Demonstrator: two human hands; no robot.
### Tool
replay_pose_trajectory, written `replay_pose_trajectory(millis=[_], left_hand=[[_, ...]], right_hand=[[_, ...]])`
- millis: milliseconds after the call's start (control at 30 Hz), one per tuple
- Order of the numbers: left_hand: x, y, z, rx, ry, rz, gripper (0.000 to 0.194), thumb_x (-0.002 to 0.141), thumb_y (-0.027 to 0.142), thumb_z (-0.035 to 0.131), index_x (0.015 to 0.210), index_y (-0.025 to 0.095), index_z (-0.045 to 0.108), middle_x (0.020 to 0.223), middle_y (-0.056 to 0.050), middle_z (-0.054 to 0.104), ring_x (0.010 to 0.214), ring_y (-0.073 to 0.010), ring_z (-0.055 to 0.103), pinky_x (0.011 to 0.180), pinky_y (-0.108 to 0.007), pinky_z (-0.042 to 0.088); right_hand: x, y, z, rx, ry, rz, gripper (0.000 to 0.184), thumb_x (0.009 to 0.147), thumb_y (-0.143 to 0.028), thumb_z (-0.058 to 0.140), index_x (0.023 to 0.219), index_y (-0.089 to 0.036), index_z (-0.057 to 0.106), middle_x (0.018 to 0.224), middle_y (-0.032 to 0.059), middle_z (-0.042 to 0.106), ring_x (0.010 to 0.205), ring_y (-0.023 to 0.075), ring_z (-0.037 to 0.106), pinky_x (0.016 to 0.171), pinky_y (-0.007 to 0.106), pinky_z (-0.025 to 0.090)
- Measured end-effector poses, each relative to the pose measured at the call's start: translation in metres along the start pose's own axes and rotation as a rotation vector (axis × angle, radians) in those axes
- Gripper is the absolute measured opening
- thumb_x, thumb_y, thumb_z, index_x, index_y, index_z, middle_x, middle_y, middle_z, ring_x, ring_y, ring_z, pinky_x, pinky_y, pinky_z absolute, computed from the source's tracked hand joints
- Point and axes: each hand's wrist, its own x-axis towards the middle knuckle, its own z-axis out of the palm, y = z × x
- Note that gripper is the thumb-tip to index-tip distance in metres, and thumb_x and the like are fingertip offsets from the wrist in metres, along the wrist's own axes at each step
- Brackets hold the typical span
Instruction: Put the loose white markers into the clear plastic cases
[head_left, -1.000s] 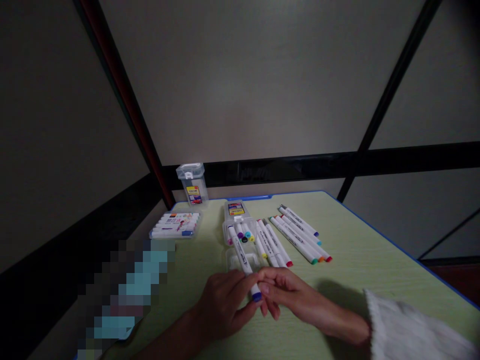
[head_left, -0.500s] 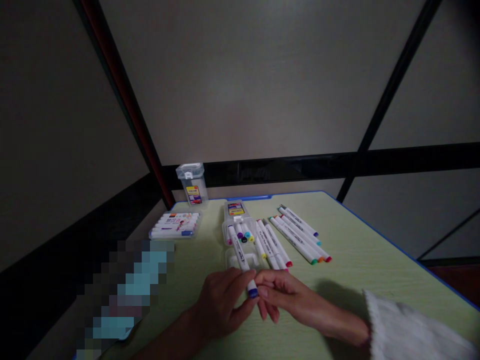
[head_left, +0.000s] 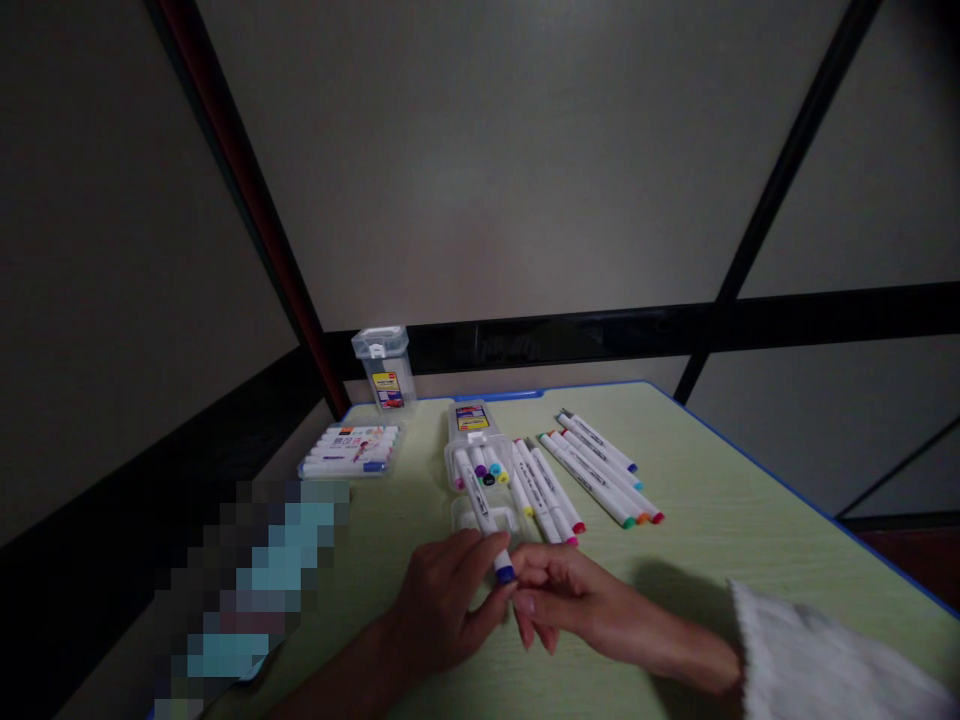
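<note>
My left hand (head_left: 454, 590) is closed around a white marker (head_left: 481, 500) with a blue cap, thumb below and fingers over it. The marker slants away from me, its far end at the mouth of an open clear plastic case (head_left: 448, 465). Inside this case lie several markers with coloured ends (head_left: 491, 470), among them purple, black and light blue. Beside the blue cap is my right hand (head_left: 581, 597), fingers loosely curved and a gap between thumb and forefinger. Its fingertips are very close to the cap; whether they touch it I cannot tell.
Right of the case lie loose white markers (head_left: 544, 490), and farther right another group of markers (head_left: 600, 475). A flat marker pack (head_left: 351, 450) lies at left, with an upright clear case (head_left: 390, 375) behind it. A blurred-out item (head_left: 277, 570) covers the table's (head_left: 720, 540) left edge.
The blue-capped marker has slid slightly away from me and to the left, along with my left fingers. My right fingertips have parted a little from its cap.
</note>
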Motion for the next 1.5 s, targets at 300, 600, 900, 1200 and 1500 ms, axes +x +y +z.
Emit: replay_pose_trajectory(millis=[300,600,900,1200,1500], left_hand=[[0.0050,0.0007,-0.0019,-0.007,-0.002,0.000,0.024,0.090,0.025,0.038,0.103,0.011,0.051,0.076,-0.009,0.066,0.064,-0.0158,0.065,0.056,-0.024,0.053],[0.0060,0.0030,-0.0038,0.004,-0.040,-0.017,0.022,0.090,0.025,0.039,0.103,0.012,0.051,0.077,-0.009,0.066,0.064,-0.0164,0.064,0.056,-0.025,0.052],[0.0071,0.0003,-0.0037,0.007,-0.029,-0.032,0.023,0.090,0.030,0.039,0.099,0.013,0.053,0.074,-0.007,0.065,0.062,-0.0159,0.063,0.054,-0.025,0.051],[0.0059,-0.0004,-0.0023,0.018,-0.028,-0.046,0.024,0.090,0.028,0.038,0.099,0.013,0.054,0.073,-0.007,0.064,0.062,-0.0151,0.062,0.055,-0.024,0.051],[0.0023,-0.0022,0.0002,0.024,-0.050,-0.068,0.026,0.092,0.028,0.035,0.103,0.013,0.053,0.076,-0.007,0.064,0.064,-0.0159,0.063,0.056,-0.026,0.052]], right_hand=[[-0.0011,-0.0043,0.0018,0.010,0.010,0.052,0.022,0.075,-0.036,0.063,0.079,-0.017,0.052,0.063,-0.0039,0.053,0.052,0.0063,0.046,0.047,0.018,0.036],[-0.0018,-0.0024,0.0039,-0.035,0.036,0.067,0.020,0.074,-0.033,0.062,0.078,-0.017,0.050,0.062,-0.0046,0.050,0.052,0.0064,0.042,0.048,0.019,0.034],[-0.0050,-0.0030,0.0057,-0.085,0.053,0.089,0.016,0.073,-0.029,0.059,0.080,-0.015,0.053,0.064,-0.0031,0.049,0.057,0.0088,0.043,0.053,0.022,0.034],[-0.0053,-0.0050,0.0065,-0.077,0.045,0.096,0.015,0.071,-0.025,0.059,0.079,-0.014,0.053,0.067,-0.0026,0.048,0.060,0.0096,0.042,0.056,0.024,0.034],[-0.0064,-0.0029,0.0065,-0.121,0.058,0.100,0.014,0.072,-0.026,0.057,0.078,-0.015,0.051,0.067,-0.0026,0.048,0.060,0.0101,0.042,0.055,0.025,0.033]])
